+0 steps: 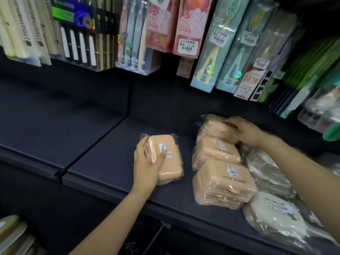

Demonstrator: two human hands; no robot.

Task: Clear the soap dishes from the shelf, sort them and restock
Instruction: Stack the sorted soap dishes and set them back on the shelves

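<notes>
Left hand (147,163) curled round a peach rectangular plastic soap dish in clear film wrap (166,159), thumb across the lid by the white price sticker and rabbit print, fingers tucked under the left edge. Dish lying flat on the dark blue-grey metal shelf (103,153), alone, apart from the rest.

Right hand (242,131) laid over the rearmost peach wrapped soap dish stack (213,126), fingers bent over its top; ring on one finger. Grip or just resting: cannot tell.

Same column toward the shelf front: middle peach stack (217,151) and front peach stack (223,183), both marked "CUTE RABBIT", several dishes high, touching each other. Just right of them, partly under the right forearm, white rounded soap dishes in crinkled clear bags (272,216).

Shelf left half bare beyond a seam. Above, hanging blister-packed toothbrushes (132,37), pink carded packs (185,24), pale blue boxed packs (211,43), price labels on most. Far right blurred.
</notes>
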